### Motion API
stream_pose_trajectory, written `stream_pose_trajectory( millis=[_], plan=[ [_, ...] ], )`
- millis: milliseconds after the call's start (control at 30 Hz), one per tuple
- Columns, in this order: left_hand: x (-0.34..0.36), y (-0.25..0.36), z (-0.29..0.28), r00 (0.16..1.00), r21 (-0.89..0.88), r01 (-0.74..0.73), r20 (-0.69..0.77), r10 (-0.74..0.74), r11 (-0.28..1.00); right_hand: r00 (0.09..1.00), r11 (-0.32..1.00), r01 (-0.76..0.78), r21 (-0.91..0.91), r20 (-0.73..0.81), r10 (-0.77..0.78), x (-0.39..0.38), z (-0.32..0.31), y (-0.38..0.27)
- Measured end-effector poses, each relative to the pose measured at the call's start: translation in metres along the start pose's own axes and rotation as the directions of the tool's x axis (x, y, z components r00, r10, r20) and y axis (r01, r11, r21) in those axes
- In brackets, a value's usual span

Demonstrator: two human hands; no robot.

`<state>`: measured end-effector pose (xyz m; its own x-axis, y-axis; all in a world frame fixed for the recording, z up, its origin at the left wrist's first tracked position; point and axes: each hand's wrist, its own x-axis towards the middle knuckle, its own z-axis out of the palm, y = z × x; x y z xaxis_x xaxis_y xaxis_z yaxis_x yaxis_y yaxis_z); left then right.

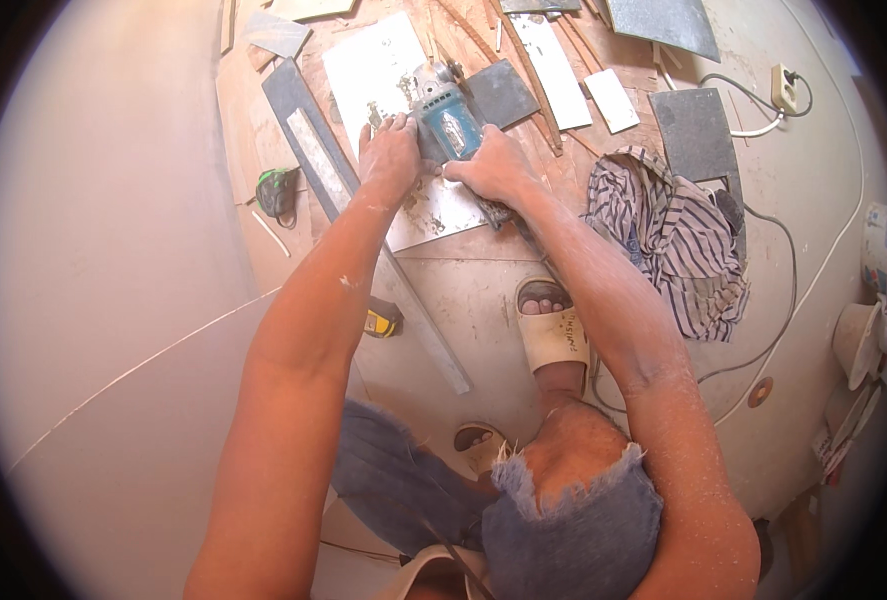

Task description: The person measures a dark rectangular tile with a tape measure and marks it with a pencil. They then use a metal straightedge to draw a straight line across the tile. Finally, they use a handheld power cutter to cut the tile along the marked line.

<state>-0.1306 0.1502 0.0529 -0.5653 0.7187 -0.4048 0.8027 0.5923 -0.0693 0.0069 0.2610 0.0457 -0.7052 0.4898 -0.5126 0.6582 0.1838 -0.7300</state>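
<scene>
A blue angle grinder lies angled over a white tile with dark specks. My right hand is closed on the grinder's rear body, thumb pointing left. My left hand is just left of the grinder, fingers bent over a dark piece beside it; exactly what they grip is hidden. A long metal straightedge runs from under my left arm toward my feet. A dark tile sits right of the grinder's head.
Tile offcuts and boards surround the work. A striped cloth lies right, near a power socket with cords. A green tape measure is left, a yellow one lower. My sandalled foot stands below the grinder.
</scene>
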Motion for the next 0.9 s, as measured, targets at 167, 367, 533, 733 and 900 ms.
stream_pose_trajectory(
  millis=[167, 367, 533, 733, 900],
  plan=[
    [0.000, 0.000, 0.000, 1.000, 0.012, 0.000, -0.006, 0.000, 1.000, 0.995, 0.998, 0.057, 0.020, -0.078, -0.055, -0.005, 0.006, 0.009],
    [0.002, 0.000, 0.001, 1.000, -0.005, 0.000, 0.008, 0.000, 1.000, 0.994, 0.998, 0.058, 0.036, -0.098, -0.054, -0.013, 0.008, 0.015],
    [0.000, 0.003, -0.008, 0.999, -0.021, 0.007, 0.031, -0.006, 1.000, 0.999, 0.999, 0.022, 0.028, -0.047, -0.021, -0.021, 0.002, 0.015],
    [0.000, 0.004, -0.006, 1.000, -0.028, 0.009, 0.015, -0.009, 1.000, 1.000, 1.000, -0.026, 0.008, -0.002, 0.026, -0.033, -0.006, 0.010],
    [0.002, 0.002, -0.002, 1.000, -0.024, -0.004, 0.006, 0.004, 1.000, 0.999, 0.999, -0.033, -0.016, 0.015, 0.033, -0.039, -0.005, 0.015]
  ],
)
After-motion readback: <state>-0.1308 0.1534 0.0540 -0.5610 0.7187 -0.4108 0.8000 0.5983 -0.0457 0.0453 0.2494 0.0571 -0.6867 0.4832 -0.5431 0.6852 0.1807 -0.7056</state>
